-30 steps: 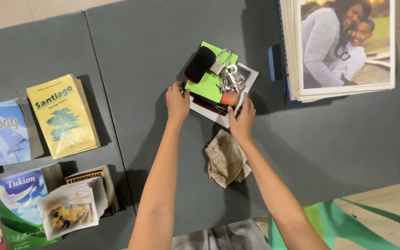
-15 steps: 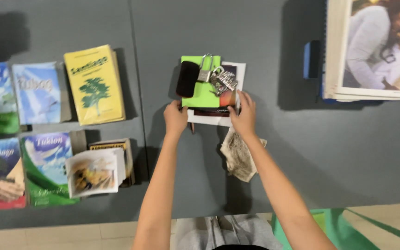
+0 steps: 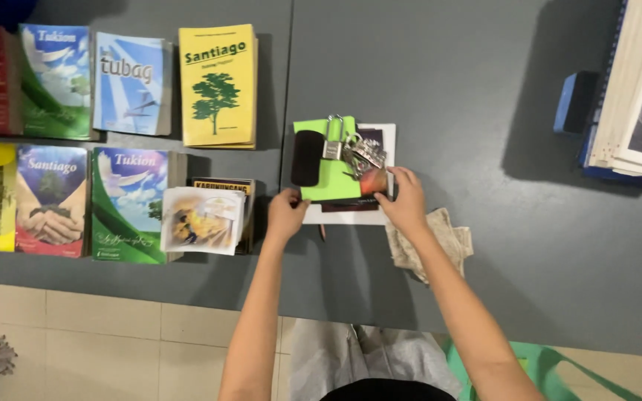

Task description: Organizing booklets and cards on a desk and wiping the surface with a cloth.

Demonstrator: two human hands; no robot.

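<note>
booklets lie in two rows at 9 to 10 o'clock on the grey bench, a yellow booklet nearest the stack. crumpled rag at 4 o'clock of the stack, under the right forearm. blue block and big photo book at 2 o'clock. left hand fingers curled, touching the lower left edge of the stack of papers. right hand grips its lower right corner, thumb on top. stack sits at 12 o'clock of both hands, carrying a green card, black case, padlock and keys.
</note>
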